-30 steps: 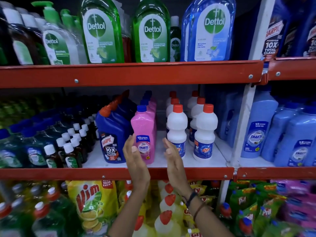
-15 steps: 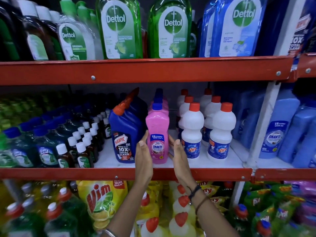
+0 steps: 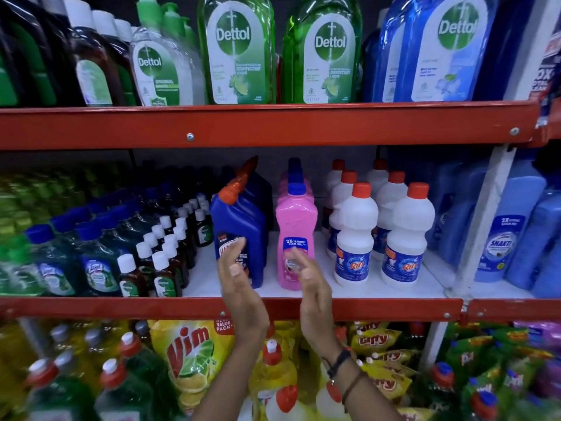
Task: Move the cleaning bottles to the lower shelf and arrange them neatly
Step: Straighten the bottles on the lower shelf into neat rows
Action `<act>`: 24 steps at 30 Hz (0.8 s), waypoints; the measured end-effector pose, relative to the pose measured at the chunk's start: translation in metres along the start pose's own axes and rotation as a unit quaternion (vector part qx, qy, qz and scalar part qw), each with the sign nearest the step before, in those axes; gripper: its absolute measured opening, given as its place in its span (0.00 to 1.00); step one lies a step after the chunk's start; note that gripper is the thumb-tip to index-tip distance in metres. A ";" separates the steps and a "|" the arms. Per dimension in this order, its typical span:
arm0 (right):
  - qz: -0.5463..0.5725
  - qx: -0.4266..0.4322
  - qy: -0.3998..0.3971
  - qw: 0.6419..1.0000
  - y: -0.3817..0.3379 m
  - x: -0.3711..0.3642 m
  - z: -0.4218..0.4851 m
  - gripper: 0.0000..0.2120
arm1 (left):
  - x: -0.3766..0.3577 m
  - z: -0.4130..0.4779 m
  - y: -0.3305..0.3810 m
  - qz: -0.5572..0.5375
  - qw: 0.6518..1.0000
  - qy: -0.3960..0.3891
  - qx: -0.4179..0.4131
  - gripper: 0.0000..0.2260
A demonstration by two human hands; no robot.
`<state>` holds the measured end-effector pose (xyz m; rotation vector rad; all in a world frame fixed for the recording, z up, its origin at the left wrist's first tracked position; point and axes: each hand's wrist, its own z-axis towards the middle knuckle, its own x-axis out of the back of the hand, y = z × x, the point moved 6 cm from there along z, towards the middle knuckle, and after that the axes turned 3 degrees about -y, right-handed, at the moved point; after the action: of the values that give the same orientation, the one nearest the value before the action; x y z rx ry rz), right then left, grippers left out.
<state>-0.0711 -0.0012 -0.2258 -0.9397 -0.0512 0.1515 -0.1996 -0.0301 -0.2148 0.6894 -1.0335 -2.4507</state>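
A pink Shakti bottle (image 3: 296,220) with a blue cap stands upright at the front of the middle shelf (image 3: 379,308), heading a row of like bottles. A dark blue Harpic bottle (image 3: 239,220) with an orange spout stands to its left. My left hand (image 3: 238,287) is raised in front of the Harpic bottle, fingers apart and blurred. My right hand (image 3: 309,284) is up in front of the pink bottle's lower label, fingers apart. Neither hand grips a bottle. White Rin bottles (image 3: 353,235) with red caps stand to the right.
Large green and blue Dettol bottles (image 3: 238,53) fill the upper shelf. Small dark bottles (image 3: 164,262) and green bottles crowd the middle shelf's left; pale blue Shakti bottles (image 3: 504,232) stand beyond a white upright post (image 3: 482,214). Vim pouches (image 3: 188,350) and bottles fill the shelf below.
Half a second ago both hands flanked the pink bottle, touching its sides. Now they have drawn back a little and shifted left, open. The view has moved closer.
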 end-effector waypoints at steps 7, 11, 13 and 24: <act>-0.003 -0.154 -0.096 0.983 0.025 -0.061 0.018 0.38 | 0.035 0.048 -0.031 0.031 0.991 -0.085 0.100 0.30; 0.025 -0.173 -0.092 0.980 0.028 -0.068 0.026 0.48 | 0.031 0.047 -0.029 0.082 0.981 -0.140 0.107 0.33; 0.029 -0.180 -0.091 0.979 0.029 -0.069 0.026 0.49 | 0.033 0.047 -0.029 0.087 0.980 -0.140 0.108 0.30; 0.047 -0.186 -0.078 0.978 0.030 -0.065 0.026 0.46 | 0.035 0.048 -0.023 0.127 0.978 -0.122 0.111 0.30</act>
<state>-0.1414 0.0271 -0.2338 -1.3033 -0.1857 0.3118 -0.2591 -0.0072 -0.2131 0.3005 -1.4109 -2.2558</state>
